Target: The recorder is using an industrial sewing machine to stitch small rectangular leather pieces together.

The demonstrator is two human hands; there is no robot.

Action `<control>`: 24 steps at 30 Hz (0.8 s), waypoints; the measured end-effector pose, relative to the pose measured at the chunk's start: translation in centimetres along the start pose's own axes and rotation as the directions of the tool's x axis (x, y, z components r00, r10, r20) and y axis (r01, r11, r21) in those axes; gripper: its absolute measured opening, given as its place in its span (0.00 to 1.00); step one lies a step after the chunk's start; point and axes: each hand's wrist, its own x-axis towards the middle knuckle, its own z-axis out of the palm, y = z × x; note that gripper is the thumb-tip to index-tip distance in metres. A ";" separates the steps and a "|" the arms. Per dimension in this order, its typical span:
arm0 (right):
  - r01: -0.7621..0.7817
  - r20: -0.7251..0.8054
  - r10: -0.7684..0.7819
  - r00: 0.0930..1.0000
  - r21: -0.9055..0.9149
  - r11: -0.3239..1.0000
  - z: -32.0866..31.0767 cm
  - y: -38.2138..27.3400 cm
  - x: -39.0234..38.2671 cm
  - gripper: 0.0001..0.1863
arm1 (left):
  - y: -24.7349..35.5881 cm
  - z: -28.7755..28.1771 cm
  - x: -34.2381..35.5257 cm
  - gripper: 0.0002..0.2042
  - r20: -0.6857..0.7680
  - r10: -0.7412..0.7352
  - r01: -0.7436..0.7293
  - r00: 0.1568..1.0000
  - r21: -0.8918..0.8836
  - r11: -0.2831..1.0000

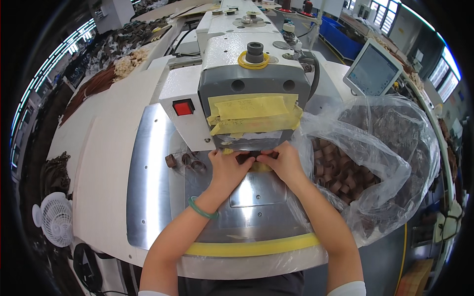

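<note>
pinched by the left hand (228,170) and right hand (285,164), a small dark-brown, fabric-like band (243,158) was held at the lower front of the grey-and-white metal machine head (256,81); by a slackened grip it could be skewed, by premature starting fingers nipped.

L fingers (247,164), R fingers (266,160) on dk. piece (255,154)

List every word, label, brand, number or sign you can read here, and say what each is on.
Nothing reads clearly enough to quote.
Yellow tape on the front of the machine: faint handwritten marks, too blurred to read reliably.
Touchscreen at the right: small on-screen marks, too small to read.
Brown loops in the clear plastic bag: no lettering that I can make out.
</note>
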 end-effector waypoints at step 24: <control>0.208 -0.068 -0.218 0.974 -0.133 0.969 0.5 0.5 -0.4 0.08 | -0.1 0.2 0.2 0.09 0.050 -0.036 0.039 0.998 -0.051 0.998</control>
